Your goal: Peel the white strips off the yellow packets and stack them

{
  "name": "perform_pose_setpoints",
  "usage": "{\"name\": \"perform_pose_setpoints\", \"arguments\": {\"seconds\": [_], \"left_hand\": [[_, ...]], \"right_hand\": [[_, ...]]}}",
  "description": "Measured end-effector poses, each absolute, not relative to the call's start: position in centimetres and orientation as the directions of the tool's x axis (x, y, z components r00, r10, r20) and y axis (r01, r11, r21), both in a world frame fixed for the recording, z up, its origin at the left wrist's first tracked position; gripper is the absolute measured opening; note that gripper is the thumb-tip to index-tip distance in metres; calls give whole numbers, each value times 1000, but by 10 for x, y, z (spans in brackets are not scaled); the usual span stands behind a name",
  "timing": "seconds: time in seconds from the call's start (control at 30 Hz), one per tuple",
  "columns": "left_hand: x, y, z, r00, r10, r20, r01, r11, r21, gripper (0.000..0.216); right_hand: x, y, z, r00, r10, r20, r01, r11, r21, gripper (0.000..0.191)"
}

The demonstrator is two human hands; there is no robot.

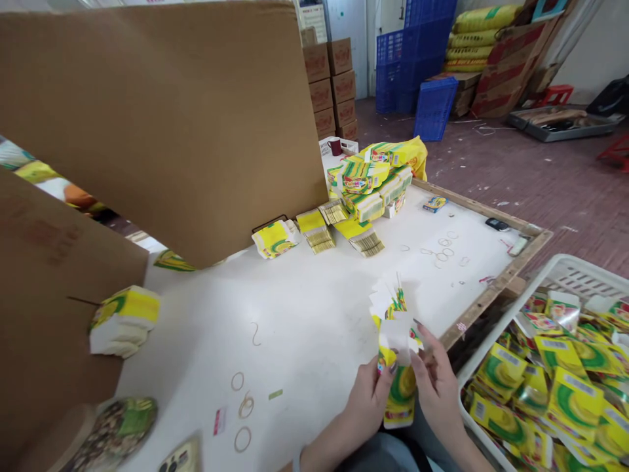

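Observation:
Near the table's front edge, my left hand is closed on a yellow and green printed carton with white flaps raised. My right hand pinches the carton's right side near a flap. Several more white and yellow flaps fan out just beyond it, and I cannot tell whether they belong to a stack under my fingers. Just right of my right hand stands a white plastic basket, filled with similar yellow cartons.
Bundles of flat cartons lie along the back of the white table. Behind them rise a large cardboard sheet and a yellow carton pile. Rubber bands are scattered about; a phone lies front left.

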State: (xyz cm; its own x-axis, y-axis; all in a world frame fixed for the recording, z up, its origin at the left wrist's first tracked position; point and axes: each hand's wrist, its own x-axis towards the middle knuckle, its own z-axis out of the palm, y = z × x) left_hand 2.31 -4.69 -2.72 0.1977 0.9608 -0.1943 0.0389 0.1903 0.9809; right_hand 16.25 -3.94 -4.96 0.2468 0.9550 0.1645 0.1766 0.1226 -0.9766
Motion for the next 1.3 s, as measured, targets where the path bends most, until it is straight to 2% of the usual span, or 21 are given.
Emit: {"name": "perform_pose_setpoints", "arguments": {"seconds": [0.1, 0.17, 0.27, 0.37, 0.43, 0.53, 0.63, 0.73, 0.83, 0.9, 0.97, 1.03, 1.2, 1.3], "left_hand": [[20, -59, -29, 151, 970, -188, -70, 201, 977, 60], [18, -72, -30, 114, 971, -209, -129, 223, 966, 73], [13, -89, -29, 138, 954, -265, -127, 282, 951, 79], [6, -95, -28, 278, 895, -350, -29, 371, 928, 64], [3, -94, -27, 338, 870, -358, 28, 371, 928, 54], [3, -94, -25, 346, 892, -289, 60, 287, 956, 48], [4, -95, -24, 326, 911, -253, 43, 253, 967, 62], [3, -95, -20, 371, 894, -250, 83, 236, 968, 67], [1, -92, -16, 395, 875, -279, 89, 266, 960, 63], [1, -89, -12, 366, 882, -296, 93, 281, 955, 56], [1, -85, -9, 340, 898, -278, 127, 250, 960, 48], [1, -83, -6, 332, 911, -244, 155, 202, 967, 42], [0, -82, -4, 365, 890, -274, 132, 241, 961, 43], [-3, -84, -2, 384, 879, -283, 181, 229, 956, 45]], "right_hand": [[167, -56, -53, 268, 923, 275, 256, 207, -944, 31], [173, -70, -53, 230, 927, 297, 309, 220, -925, 25], [180, -86, -44, 96, 993, 74, 171, 57, -984, 28], [185, -92, -36, -42, 984, -172, 17, -171, -985, 31], [186, -93, -34, -101, 965, -240, -7, -242, -970, 34], [186, -96, -34, -2, 981, -195, 59, -195, -979, 33], [193, -98, -32, 88, 993, -75, 261, -96, -961, 32], [207, -96, -28, -96, 995, -10, 326, 22, -945, 40], [218, -92, -22, -268, 963, 17, 222, 79, -972, 56], [219, -92, -17, -304, 949, -84, 154, -38, -987, 58], [215, -93, -12, -332, 911, -246, 104, -223, -969, 52], [211, -93, -8, -375, 861, -344, 59, -348, -936, 48], [219, -81, -1, -480, 810, -338, -41, -405, -913, 41], [223, -76, -4, -538, 769, -346, -55, -441, -896, 40]]}}
